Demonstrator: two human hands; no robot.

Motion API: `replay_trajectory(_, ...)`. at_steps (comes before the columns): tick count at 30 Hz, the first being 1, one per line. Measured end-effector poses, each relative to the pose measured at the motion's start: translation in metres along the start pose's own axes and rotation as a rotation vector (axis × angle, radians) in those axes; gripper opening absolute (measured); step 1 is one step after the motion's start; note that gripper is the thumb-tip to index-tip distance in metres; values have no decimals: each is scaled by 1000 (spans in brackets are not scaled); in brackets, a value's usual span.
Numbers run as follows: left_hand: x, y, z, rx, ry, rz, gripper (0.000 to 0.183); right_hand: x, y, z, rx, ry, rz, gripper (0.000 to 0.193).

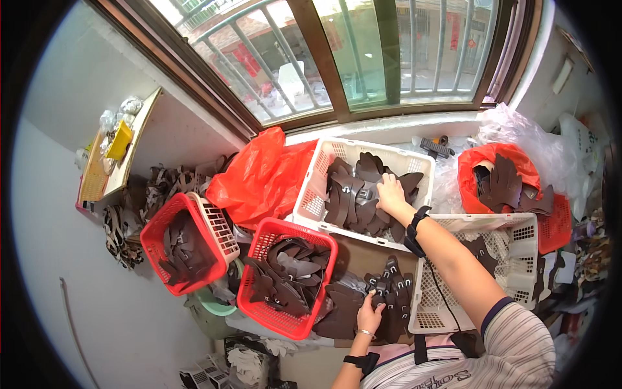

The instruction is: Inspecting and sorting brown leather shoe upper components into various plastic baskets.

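Observation:
My right hand (391, 195) reaches into a large white plastic basket (315, 188). Its fingers are bent closed on one of the dark brown cut pieces (345, 196) heaped there; some carry small metal buckles. Lower down, close to my body, my left hand (369, 316) pinches a dark brown strap piece (378, 292). Several similar buckled straps (396, 295) lie in a row beside it. Just left of that hand is a flat stack of wide dark brown pieces (343, 312). My fingers partly cover what each hand grips.
Two red baskets, a nearer one (244, 295) and a farther one (149, 226), hold more brown pieces at left. Another white basket (476, 222) stands under my right arm. A red bag (466, 170) of pieces sits at far right. The window (337, 117) rises behind.

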State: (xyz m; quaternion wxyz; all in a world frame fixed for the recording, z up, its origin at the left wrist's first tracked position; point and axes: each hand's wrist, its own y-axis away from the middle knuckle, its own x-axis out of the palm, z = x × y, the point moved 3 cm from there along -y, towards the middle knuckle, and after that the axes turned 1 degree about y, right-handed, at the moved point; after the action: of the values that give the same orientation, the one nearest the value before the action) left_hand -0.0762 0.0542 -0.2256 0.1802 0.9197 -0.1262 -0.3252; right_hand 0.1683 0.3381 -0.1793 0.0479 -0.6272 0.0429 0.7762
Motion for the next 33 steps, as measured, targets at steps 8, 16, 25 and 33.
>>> replay_trajectory(8, 0, 4, -15, 68, -202, 23, 56, -14, 1, -12, -4, 53, 82, 31)
replay_trajectory(16, -104, 41, -173, 630, -119, -219, 43, -192, 119, -4, -538, 25, -29, 15)
replay_trajectory(25, -101, 127, -288, 1076, -139, -344, 31, -307, 324, -8, -365, -1265, -474, 34)
replay_trajectory(33, -92, 197, -303, 1129, 0, -122, 35, -287, 399, -15, -554, -1192, -540, 23)
